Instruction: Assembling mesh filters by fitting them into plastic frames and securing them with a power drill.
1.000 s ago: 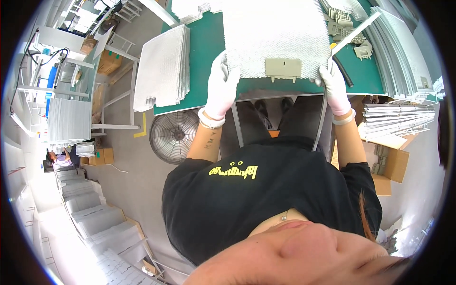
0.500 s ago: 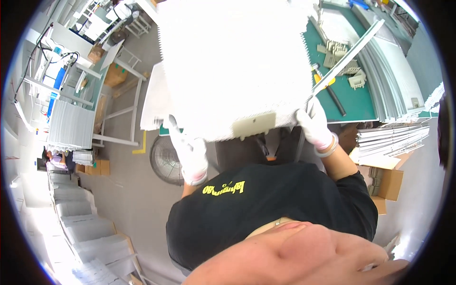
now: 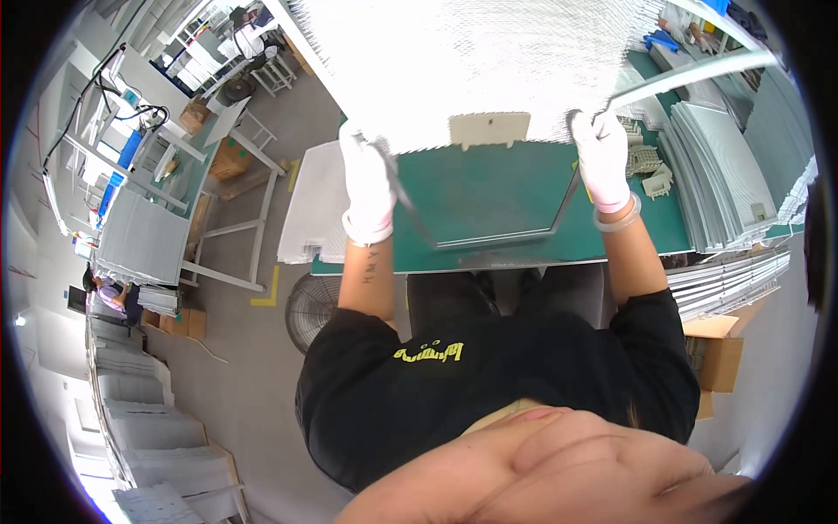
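A large white panel (image 3: 471, 70) with fine ribs and jagged edges is raised over the green work table (image 3: 419, 253). A beige plastic piece (image 3: 489, 129) sits on its near edge. My left hand (image 3: 367, 179), in a white glove, is closed on the panel's near left corner. At the near right corner my gloved right hand (image 3: 602, 157) pinches the edge. Beneath the panel shows a thin metal frame (image 3: 497, 240), its near end over the green surface; the rest is hidden. A pale strip (image 3: 698, 79) slants away from beside my right hand.
Beige plastic parts (image 3: 644, 162) and stacked pale panels (image 3: 711, 175) stand to the right. A pale sheet (image 3: 310, 205) lies at the left table edge. A floor fan (image 3: 312, 310) and an open cardboard box (image 3: 723, 362) are below. People work farther off at left.
Both hands have moved forward, away from my body, carrying the panel with its beige piece over the table. The metal frame's near end has come into view. The slanting strip has shifted right.
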A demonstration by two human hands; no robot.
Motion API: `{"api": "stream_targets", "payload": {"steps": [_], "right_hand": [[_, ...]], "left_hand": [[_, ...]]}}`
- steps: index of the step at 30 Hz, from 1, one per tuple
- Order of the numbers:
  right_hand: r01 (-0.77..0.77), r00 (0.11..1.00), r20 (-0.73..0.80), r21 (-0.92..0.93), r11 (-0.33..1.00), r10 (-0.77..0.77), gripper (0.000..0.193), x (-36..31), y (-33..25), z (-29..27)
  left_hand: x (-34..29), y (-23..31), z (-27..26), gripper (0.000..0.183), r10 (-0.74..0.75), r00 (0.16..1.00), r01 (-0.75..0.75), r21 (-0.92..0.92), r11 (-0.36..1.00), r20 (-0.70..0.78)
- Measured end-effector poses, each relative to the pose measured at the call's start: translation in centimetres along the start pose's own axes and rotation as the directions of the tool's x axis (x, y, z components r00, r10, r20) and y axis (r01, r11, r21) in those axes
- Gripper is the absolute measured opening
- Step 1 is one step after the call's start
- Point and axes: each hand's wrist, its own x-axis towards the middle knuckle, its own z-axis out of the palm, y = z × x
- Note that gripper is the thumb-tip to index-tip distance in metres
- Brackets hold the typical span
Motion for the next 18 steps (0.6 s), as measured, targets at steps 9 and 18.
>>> {"api": "stream_targets", "payload": {"steps": [9, 18], "right_hand": [[0.096, 0.979, -0.172, -0.101, 0.990, -0.113, 0.033, -0.9, 3.8, -1.9], [-0.010, 0.999, -0.050, -0.040, 0.999, 0.008, 0.032, -0.8, 3.6, -2.4]], "left_hand": [[-0.6, -4.1, 2.6, 0.019, 0.182, 0.982, -0.188, 0.180, 0.966, 0.052], [-1.2, -3.9, 2.7, 0.020, 0.077, 0.997, -0.077, 0.251, 0.965, 0.007]]}}
